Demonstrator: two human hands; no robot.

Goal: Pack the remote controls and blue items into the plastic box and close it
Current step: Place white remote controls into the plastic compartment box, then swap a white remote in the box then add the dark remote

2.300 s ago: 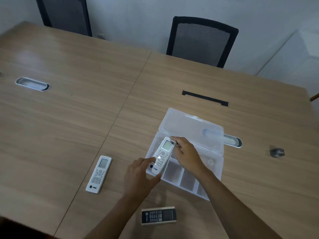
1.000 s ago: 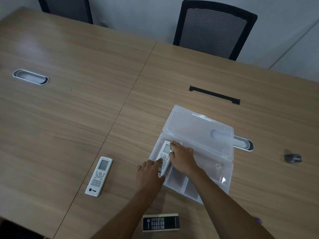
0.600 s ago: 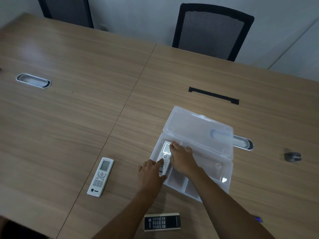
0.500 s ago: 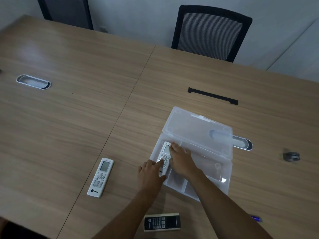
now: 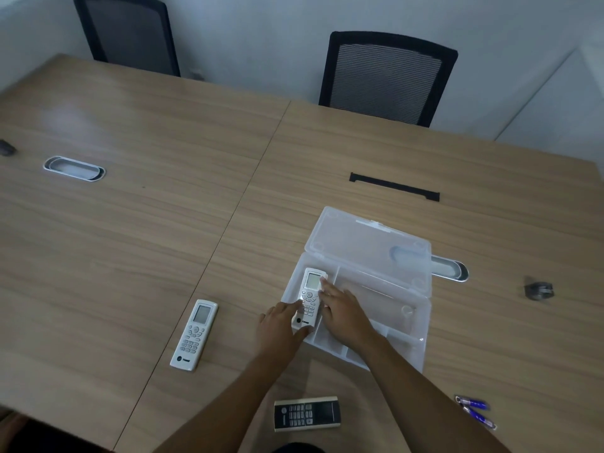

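A clear plastic box (image 5: 389,291) lies open on the wooden table, its lid (image 5: 366,245) folded back. A white remote (image 5: 310,294) lies in the box's left compartment. My left hand (image 5: 277,328) holds its near end, and my right hand (image 5: 341,313) rests along its right side with a finger on the screen end. A second white remote (image 5: 194,333) lies on the table to the left. A black remote (image 5: 307,413) lies near the front edge. Two small blue items (image 5: 475,410) lie at the lower right.
Two black mesh chairs (image 5: 385,76) stand behind the table. Cable grommets (image 5: 74,168) are set in the tabletop at the left and behind the box lid, with a black cable slot (image 5: 394,190) farther back. A small dark object (image 5: 537,291) lies at the right.
Both hands lowered the white remote from above the box rim down into the left compartment. The view shifted, and the blue items now show at the lower right.
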